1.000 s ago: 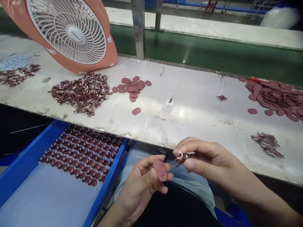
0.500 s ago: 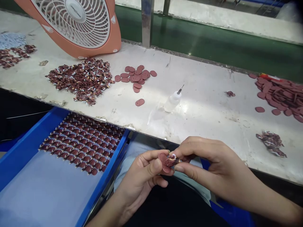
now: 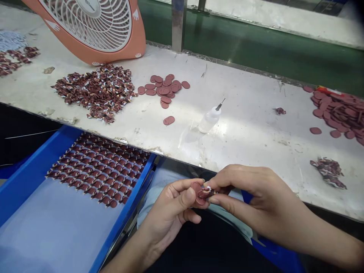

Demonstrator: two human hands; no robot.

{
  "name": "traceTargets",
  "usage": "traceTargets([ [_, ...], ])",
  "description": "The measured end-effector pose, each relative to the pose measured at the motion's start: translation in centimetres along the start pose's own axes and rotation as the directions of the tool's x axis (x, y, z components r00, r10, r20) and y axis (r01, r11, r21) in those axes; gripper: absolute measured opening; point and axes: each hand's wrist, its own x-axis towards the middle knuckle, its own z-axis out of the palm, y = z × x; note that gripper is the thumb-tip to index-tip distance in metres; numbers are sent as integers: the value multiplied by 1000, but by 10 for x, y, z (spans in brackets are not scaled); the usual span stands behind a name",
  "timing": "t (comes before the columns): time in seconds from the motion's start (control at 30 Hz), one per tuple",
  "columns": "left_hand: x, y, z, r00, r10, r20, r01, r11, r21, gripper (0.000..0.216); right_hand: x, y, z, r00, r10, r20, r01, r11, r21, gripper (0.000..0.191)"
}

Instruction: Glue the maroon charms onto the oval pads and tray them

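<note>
My left hand [image 3: 173, 212] pinches a dark red oval disc [image 3: 196, 188] between thumb and fingers, held over my lap below the table's front edge. My right hand [image 3: 250, 197] presses a small dark red and white piece [image 3: 207, 193] onto that disc with thumb and forefinger. Both hands meet at the disc and both are closed.
A worn white table [image 3: 250, 129] carries a small glue bottle [image 3: 209, 119], a heap of small decorated pieces [image 3: 93, 91], loose oval discs [image 3: 165, 87], more discs [image 3: 338, 113] at the right and a small pile [image 3: 327, 170]. An orange fan [image 3: 93, 26] stands at the back left. A blue tray [image 3: 34, 170] holds rows of finished pieces [image 3: 99, 170].
A second ago my hands were apart, the disc in the left and the small piece in the right. They have come together, and the piece now lies on the disc.
</note>
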Motion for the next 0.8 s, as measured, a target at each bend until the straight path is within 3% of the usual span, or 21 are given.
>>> traceTargets([
  [0.4,1,-2,-3,999,-39,12,39,999,-20,29,-1,4,-3,999,-21,36,21,1000,0,20],
  [0.8,2,-3,1,999,-54,-7,53,997,-61,28,-2,-5,-3,996,-72,62,80,985,-150,15],
])
